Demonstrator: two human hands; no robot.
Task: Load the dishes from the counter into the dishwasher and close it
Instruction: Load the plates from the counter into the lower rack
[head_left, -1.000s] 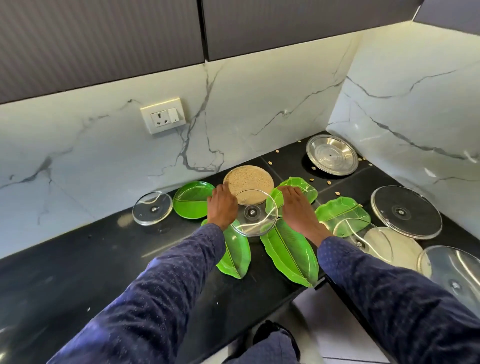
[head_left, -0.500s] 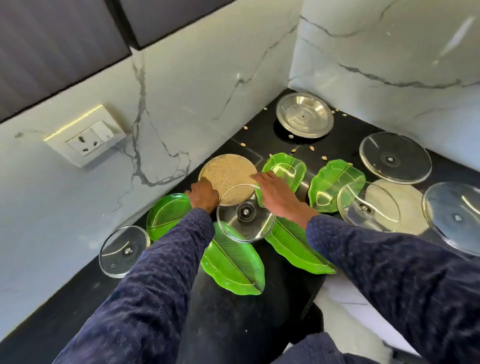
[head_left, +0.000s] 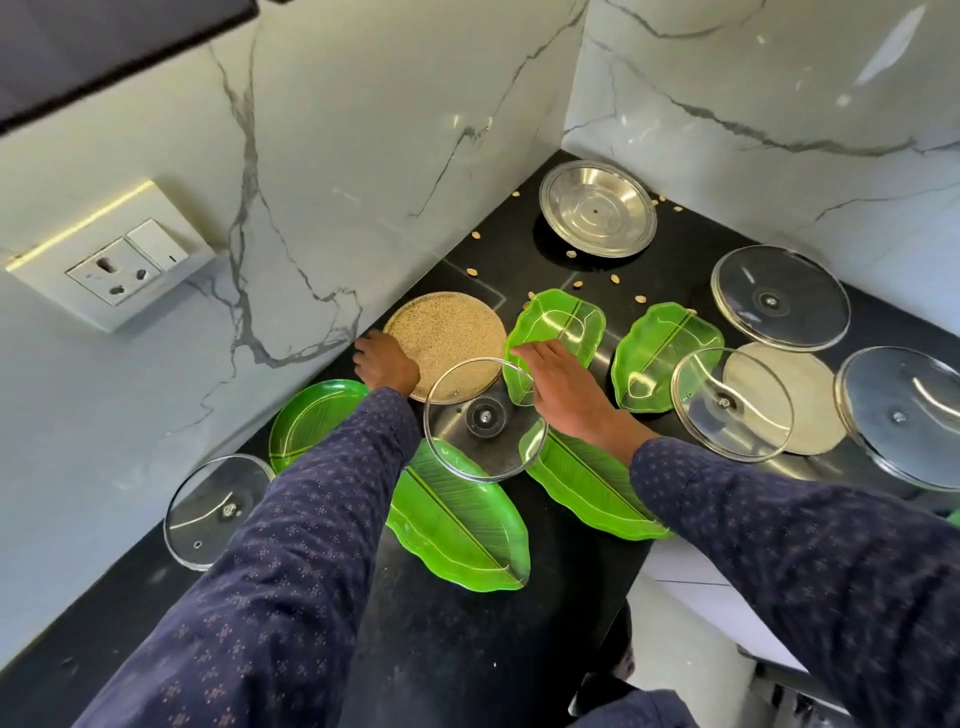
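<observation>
A beige speckled round plate (head_left: 447, 332) lies on the black counter (head_left: 467, 634) against the back wall. A glass lid (head_left: 485, 418) overlaps its near edge. My left hand (head_left: 387, 364) grips the beige plate's left rim with curled fingers. My right hand (head_left: 563, 387) lies over a small green leaf plate (head_left: 569, 319), its fingers stretched to the beige plate's right edge beside the lid's rim. Two long green leaf plates (head_left: 457, 525) (head_left: 592, 493) lie under my forearms. The dishwasher is out of view.
A round green plate (head_left: 311, 421) and a glass lid (head_left: 215, 512) lie left. Right are another leaf plate (head_left: 665, 348), glass lids (head_left: 732, 402) (head_left: 782, 299) (head_left: 904, 415), a white plate (head_left: 805, 400) and a steel plate (head_left: 597, 215). Seeds (head_left: 472, 271) are scattered. A wall socket (head_left: 119, 260) is at left.
The view has tilted and moved closer over the counter. Both hands have slid a little further back, to either side of the beige plate. No dish has visibly moved.
</observation>
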